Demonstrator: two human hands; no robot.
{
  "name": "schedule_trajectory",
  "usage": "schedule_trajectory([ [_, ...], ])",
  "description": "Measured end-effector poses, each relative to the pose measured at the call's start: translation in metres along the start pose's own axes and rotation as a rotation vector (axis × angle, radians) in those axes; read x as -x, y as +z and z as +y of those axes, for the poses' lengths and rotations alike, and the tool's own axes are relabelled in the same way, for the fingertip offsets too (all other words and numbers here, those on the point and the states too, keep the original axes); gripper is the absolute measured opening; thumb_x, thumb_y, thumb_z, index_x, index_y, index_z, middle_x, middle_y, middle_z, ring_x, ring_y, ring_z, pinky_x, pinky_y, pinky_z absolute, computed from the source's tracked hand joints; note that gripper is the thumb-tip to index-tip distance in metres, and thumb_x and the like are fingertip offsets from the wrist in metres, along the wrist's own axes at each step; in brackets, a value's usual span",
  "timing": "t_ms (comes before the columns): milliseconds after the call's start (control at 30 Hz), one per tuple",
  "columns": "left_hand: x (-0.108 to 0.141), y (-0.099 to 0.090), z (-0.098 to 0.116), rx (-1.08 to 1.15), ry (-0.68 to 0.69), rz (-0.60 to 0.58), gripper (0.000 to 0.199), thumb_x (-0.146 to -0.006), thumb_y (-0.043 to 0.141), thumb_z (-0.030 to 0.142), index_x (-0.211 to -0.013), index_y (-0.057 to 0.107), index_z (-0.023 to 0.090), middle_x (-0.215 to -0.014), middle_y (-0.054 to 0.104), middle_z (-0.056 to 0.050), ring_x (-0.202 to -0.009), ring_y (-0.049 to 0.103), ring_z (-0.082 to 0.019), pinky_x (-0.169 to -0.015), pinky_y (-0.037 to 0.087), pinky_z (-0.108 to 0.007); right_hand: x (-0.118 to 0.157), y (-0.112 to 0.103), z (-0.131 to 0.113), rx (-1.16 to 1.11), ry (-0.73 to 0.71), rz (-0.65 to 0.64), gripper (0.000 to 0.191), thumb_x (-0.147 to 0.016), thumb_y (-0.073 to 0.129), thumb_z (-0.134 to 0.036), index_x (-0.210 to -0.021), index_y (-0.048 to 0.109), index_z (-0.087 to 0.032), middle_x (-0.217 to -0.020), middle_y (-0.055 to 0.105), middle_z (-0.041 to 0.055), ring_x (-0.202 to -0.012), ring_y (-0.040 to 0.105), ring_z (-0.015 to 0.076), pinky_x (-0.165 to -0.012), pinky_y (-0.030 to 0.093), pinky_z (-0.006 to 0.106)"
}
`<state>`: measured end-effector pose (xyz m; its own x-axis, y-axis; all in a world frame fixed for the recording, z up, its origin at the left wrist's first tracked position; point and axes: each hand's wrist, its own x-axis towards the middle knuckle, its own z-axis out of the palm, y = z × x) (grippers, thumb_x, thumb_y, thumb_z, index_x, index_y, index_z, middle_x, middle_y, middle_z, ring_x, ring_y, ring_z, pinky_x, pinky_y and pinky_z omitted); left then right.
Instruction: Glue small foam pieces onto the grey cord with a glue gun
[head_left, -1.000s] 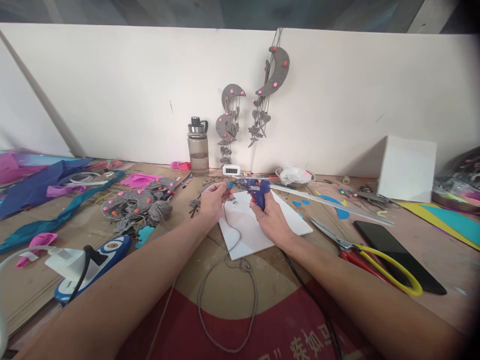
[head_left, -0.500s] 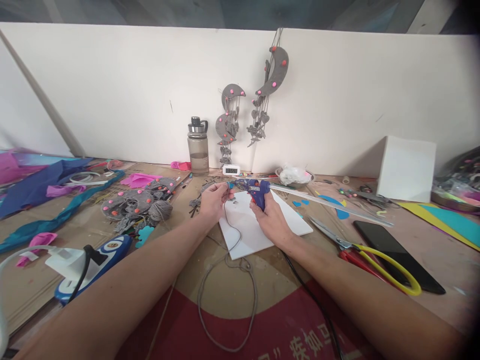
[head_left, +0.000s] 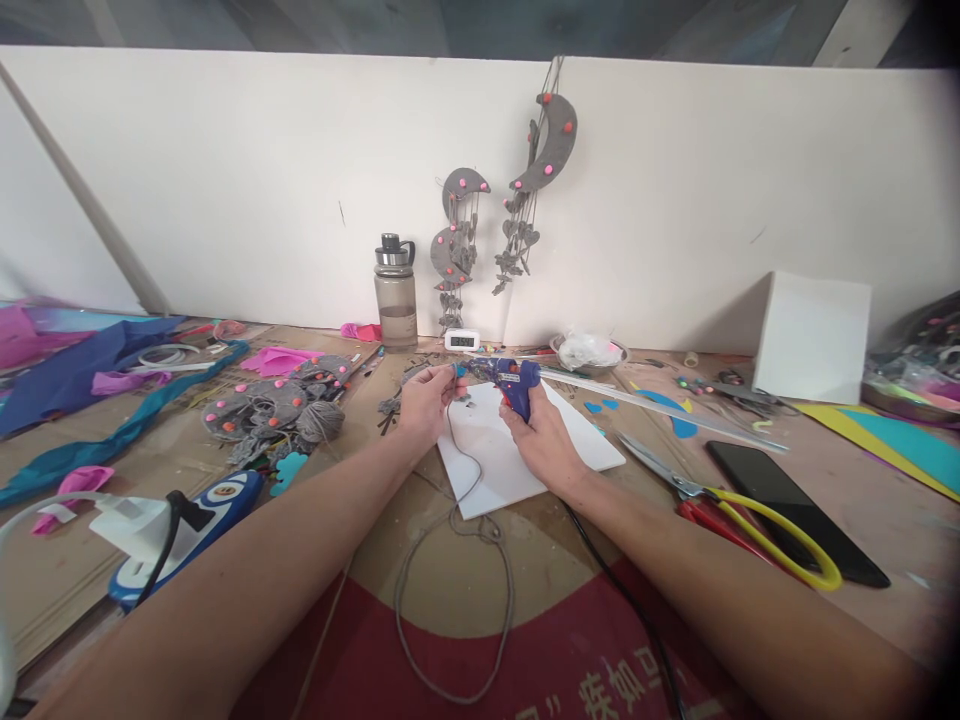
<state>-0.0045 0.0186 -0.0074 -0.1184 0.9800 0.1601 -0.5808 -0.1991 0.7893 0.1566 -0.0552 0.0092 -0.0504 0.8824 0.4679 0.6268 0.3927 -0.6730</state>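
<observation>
My right hand [head_left: 547, 438] is wrapped round the handle of a blue hot glue gun [head_left: 517, 385], whose nozzle points left. A long clear glue stick [head_left: 645, 402] juts from its back end. Close to the nozzle, my left hand [head_left: 426, 402] pinches a small blue piece [head_left: 459, 370]; its exact shape is too small to tell. A grey cord [head_left: 480, 465] runs down from the left fingers and loops on the table. Beneath both hands lies a white board [head_left: 495, 470], with small blue cut-outs [head_left: 594, 407] just beyond its right edge.
Yellow-and-red-handled scissors [head_left: 697, 490] and a black phone [head_left: 795, 515] lie at right. Grey moon shapes with yarn [head_left: 281, 395] and a power strip [head_left: 217, 525] are at left. A water bottle [head_left: 396, 300] and white digital clock [head_left: 462, 340] stand behind, below hanging moon ornaments [head_left: 559, 140].
</observation>
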Motion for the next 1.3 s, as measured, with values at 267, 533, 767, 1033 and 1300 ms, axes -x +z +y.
schedule_trajectory([
  [267,0.003,0.001,0.0011,-0.024,-0.027,-0.039,0.02,-0.062,0.077,0.021,-0.071,0.062,0.01,-0.06,0.063,-0.005,-0.058,0.061,-0.012,-0.059,0.048,-0.024,-0.0011,0.0003,0.003,0.011,-0.017,0.024,0.037,-0.084,0.047,-0.031,-0.118,0.049,-0.017,-0.096,0.068,0.01,-0.082,0.061,0.0231,-0.075,0.047,0.036],
  [533,0.0019,0.0011,0.001,-0.01,-0.02,-0.02,0.017,-0.062,0.075,0.018,-0.068,0.061,0.01,-0.059,0.063,-0.004,-0.057,0.061,-0.012,-0.058,0.048,-0.024,-0.0004,-0.0004,0.0008,0.018,0.019,0.002,0.039,-0.084,0.046,-0.032,-0.12,0.049,-0.016,-0.098,0.068,0.0112,-0.083,0.061,0.0243,-0.077,0.047,0.037],
  [767,0.0037,0.0032,0.0017,-0.029,-0.018,-0.014,0.018,-0.063,0.075,0.018,-0.069,0.06,0.011,-0.059,0.062,-0.003,-0.056,0.061,-0.012,-0.059,0.048,-0.025,-0.0003,0.0003,0.0015,0.024,0.016,0.006,0.04,-0.084,0.046,-0.032,-0.121,0.047,-0.017,-0.104,0.067,0.0123,-0.088,0.061,0.0249,-0.08,0.046,0.038],
  [1033,0.0038,0.0037,0.0006,-0.028,-0.002,-0.008,0.02,-0.062,0.076,0.019,-0.069,0.059,0.011,-0.058,0.062,-0.002,-0.055,0.061,-0.012,-0.058,0.048,-0.025,0.0002,0.0,0.0008,0.019,0.021,0.011,0.039,-0.084,0.047,-0.033,-0.119,0.049,-0.016,-0.102,0.067,0.0119,-0.087,0.06,0.0245,-0.079,0.046,0.037],
  [1300,0.005,0.0047,0.0013,-0.052,-0.002,-0.026,0.02,-0.06,0.076,0.02,-0.07,0.061,0.01,-0.058,0.063,-0.003,-0.055,0.061,-0.012,-0.059,0.048,-0.025,-0.0001,0.0,0.0004,0.02,0.041,-0.004,0.043,-0.085,0.046,-0.033,-0.123,0.047,-0.015,-0.1,0.067,0.0119,-0.087,0.06,0.025,-0.079,0.045,0.037],
])
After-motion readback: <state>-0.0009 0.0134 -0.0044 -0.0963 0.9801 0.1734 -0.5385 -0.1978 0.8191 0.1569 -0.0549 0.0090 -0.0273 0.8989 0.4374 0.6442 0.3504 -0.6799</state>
